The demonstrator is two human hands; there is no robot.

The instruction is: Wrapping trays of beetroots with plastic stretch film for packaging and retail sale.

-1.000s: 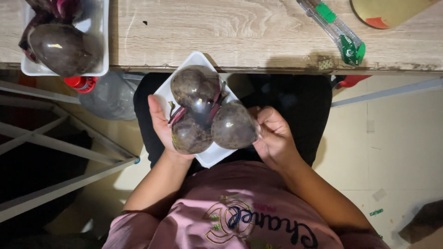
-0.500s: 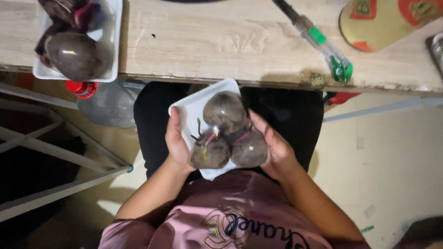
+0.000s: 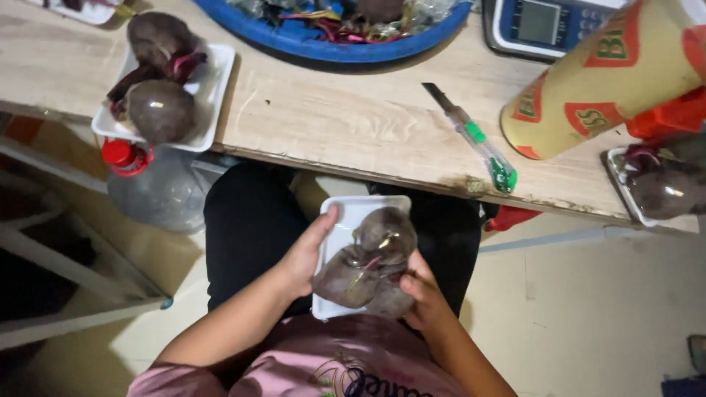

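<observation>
Both hands, left [image 3: 303, 259] and right [image 3: 425, 300], cupped around white tray [image 3: 346, 220] of beets [image 3: 368, 265] below desk [image 3: 331, 125] front edge, long axis pointing away.

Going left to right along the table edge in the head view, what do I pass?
White tray of beets → knife with green handle → yellow roll with red patches → tray of wrapped beets at the far right.

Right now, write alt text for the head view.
A person's left hand and right hand hold a white tray of wrapped beetroots over their lap. On the wooden table above lie a second beetroot tray, a green-handled knife and a blue basin.
</observation>
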